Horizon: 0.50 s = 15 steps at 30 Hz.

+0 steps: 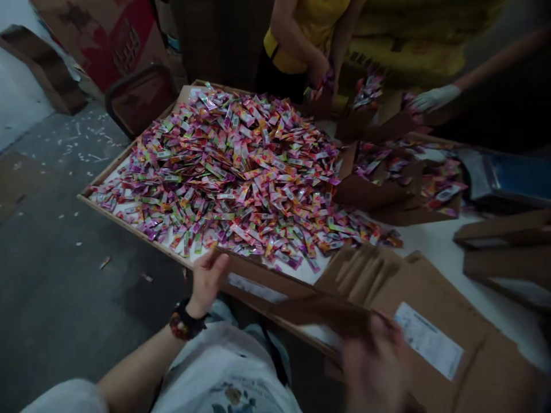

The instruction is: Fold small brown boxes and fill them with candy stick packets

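Observation:
A narrow brown cardboard box (pixel 241 269) with a white label lies tilted along the near edge of the table. My left hand (pixel 206 281), with a dark band and beads at the wrist, grips its left end, thumb on top. At the box's right end is my right hand (pixel 379 361), badly smeared by motion; how its fingers sit on the cardboard cannot be made out. Just beyond the box spreads a large heap of small shiny wrapped sachets (pixel 241 166), mostly pink, purple and orange. Flattened cartons (pixel 430 310), one with a white label, lie beside my right hand.
The white table (pixel 439 235) has a raised wooden rim (pixel 133 229). Open cartons (pixel 379 195) with sachets stand at its right. Across it, one person in yellow (pixel 318 34) handles sachets; another person's gloved hand (pixel 434 98) reaches in. A chair (pixel 142 97) stands left, with litter on the floor.

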{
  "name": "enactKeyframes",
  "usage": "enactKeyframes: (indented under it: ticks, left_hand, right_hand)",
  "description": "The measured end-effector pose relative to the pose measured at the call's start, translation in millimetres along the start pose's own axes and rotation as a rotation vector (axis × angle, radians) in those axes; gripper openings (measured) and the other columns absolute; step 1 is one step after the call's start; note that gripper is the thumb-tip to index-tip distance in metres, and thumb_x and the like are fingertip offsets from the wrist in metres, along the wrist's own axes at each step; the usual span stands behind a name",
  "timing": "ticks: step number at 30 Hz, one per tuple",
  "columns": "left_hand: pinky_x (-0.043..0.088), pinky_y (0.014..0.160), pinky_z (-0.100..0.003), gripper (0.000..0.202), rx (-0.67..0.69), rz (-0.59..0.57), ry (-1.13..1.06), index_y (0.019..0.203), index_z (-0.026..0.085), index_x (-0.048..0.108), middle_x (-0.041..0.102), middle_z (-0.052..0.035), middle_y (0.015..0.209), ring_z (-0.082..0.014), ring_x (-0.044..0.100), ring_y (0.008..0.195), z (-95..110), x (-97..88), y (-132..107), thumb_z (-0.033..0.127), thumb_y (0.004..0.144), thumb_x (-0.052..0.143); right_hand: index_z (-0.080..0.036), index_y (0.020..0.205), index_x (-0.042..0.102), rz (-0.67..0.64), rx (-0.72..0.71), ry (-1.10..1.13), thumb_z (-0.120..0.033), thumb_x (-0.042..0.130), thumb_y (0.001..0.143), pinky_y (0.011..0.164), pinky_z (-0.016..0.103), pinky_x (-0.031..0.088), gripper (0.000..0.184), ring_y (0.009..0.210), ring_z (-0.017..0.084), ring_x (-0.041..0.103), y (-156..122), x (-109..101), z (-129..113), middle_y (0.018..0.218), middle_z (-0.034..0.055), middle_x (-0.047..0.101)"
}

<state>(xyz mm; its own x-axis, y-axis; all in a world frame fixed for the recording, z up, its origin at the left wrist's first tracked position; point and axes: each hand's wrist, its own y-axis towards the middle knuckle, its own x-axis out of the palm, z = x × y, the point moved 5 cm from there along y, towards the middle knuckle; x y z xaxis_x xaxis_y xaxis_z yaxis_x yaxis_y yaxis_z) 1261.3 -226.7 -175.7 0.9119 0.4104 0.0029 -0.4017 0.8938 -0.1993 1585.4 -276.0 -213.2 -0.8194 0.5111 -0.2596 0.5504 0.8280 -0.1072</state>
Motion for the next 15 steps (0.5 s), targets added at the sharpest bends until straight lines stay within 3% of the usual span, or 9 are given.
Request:
enactKeyframes:
  ticks: [2,4,7,9,13,15]
  left_hand:
    - [0.046,0.062,-0.026,0.045,-0.036,0.055,-0.022,0.08,0.015,0.071,0.067,-0.0016,0.068,-0.0165,0.059,0.067,6.2,-58.2,25.8,0.058,0.07,0.07]
    - [0.044,0.059,-0.024,0.044,-0.119,0.085,-0.038,0.078,0.014,0.071,0.066,-0.0011,0.065,-0.0156,0.059,0.065,4.5,-102.7,46.5,0.057,0.066,0.074]
    - [0.044,0.057,-0.022,0.044,-0.268,0.125,-0.039,0.071,0.014,0.07,0.066,-0.0002,0.064,-0.0132,0.058,0.062,-12.1,-146.5,68.3,0.055,0.057,0.08]
    - [0.045,0.059,-0.022,0.044,-0.317,0.131,-0.016,0.073,0.014,0.071,0.069,-0.0012,0.066,-0.0135,0.059,0.062,-26.8,-159.3,79.6,0.055,0.057,0.08]
    - [0.053,0.076,-0.033,0.054,-0.186,0.127,0.053,0.093,0.013,0.073,0.076,-0.009,0.091,-0.0234,0.068,0.083,-46.1,-153.6,98.1,0.061,0.069,0.067]
    - [0.05,0.092,-0.041,0.055,-0.067,0.117,0.179,0.103,0.013,0.073,0.074,-0.0119,0.106,-0.0279,0.066,0.1,-48.2,-143.4,103.5,0.059,0.074,0.063]
  right_hand:
    - [-0.027,0.116,0.049,0.024,0.026,0.21,-0.046,0.049,0.087,0.084,0.037,0.05,0.034,0.093,0.02,0.058,-20.3,73.8,-3.2,0.101,0.0038,0.057]
    - [-0.025,0.117,0.044,0.02,-0.017,0.261,-0.045,0.049,0.087,0.087,0.036,0.047,0.036,0.093,0.02,0.056,-36.0,133.9,-14.2,0.101,0.0039,0.054]
    - [-0.022,0.126,0.036,-0.046,-0.098,0.145,-0.045,0.044,0.089,0.091,0.037,0.044,0.044,0.1,0.023,0.053,-54.9,188.3,-29.8,0.112,0.009,0.05]
    - [-0.019,0.131,0.033,-0.179,-0.188,0.077,-0.045,0.038,0.09,0.094,0.04,0.044,0.049,0.106,0.025,0.051,-69.0,209.6,-33.4,0.118,0.0126,0.047]
    - [-0.016,0.136,0.033,-0.702,-0.502,0.049,-0.044,0.036,0.088,0.107,0.047,0.036,0.056,0.127,0.028,0.043,-107.6,247.6,-23.8,0.13,0.016,0.045]
    - [-0.015,0.141,0.029,-0.866,-0.46,0.019,-0.043,0.041,0.088,0.114,0.048,0.028,0.061,0.137,0.027,0.034,-111.9,262.5,-6.6,0.139,0.0166,0.041]
